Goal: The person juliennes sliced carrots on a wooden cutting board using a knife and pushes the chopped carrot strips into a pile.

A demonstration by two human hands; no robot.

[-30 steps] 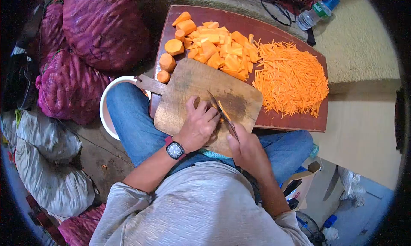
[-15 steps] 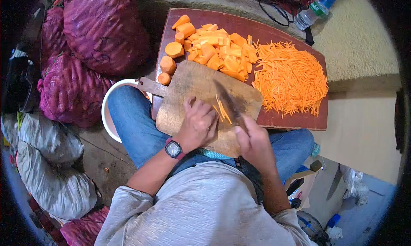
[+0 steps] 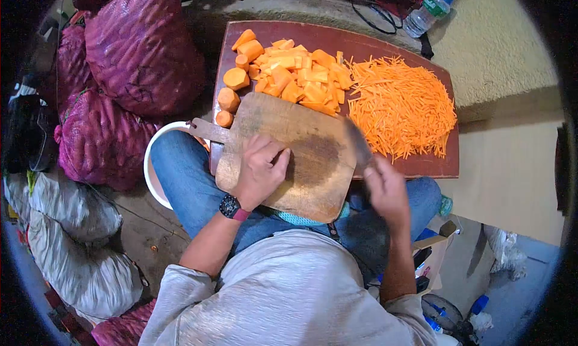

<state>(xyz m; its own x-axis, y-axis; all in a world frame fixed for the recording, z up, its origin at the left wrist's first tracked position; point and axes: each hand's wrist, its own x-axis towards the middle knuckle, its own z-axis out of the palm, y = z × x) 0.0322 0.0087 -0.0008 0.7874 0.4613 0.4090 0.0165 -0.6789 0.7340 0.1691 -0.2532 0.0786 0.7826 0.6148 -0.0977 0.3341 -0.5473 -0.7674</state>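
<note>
My right hand point(image 3: 386, 186) grips a knife point(image 3: 359, 142), whose slightly blurred blade points up at the right edge of the wooden cutting board point(image 3: 319, 192). Curled on the board's left part is my left hand point(image 3: 263, 167); whether its bent fingers hold anything is hidden. The board lies across my lap and the near edge of a red board point(image 3: 421, 170). Beyond it are carrot slices point(image 3: 301, 75), with thick carrot chunks point(image 3: 236, 78) to their left. A large heap of thin carrot strips point(image 3: 402, 108) lies to the right.
A white basin point(image 3: 158, 186) stands by my left knee. Pink mesh sacks point(image 3: 141, 51) and white sacks point(image 3: 84, 258) are at the left. A plastic bottle point(image 3: 424, 15) lies at the upper right, and an open cardboard box point(image 3: 436, 258) stands at the lower right.
The knife and my right hand have moved right to the board's edge. The few strips beside the blade are gone from the board. My left hand has shifted slightly left.
</note>
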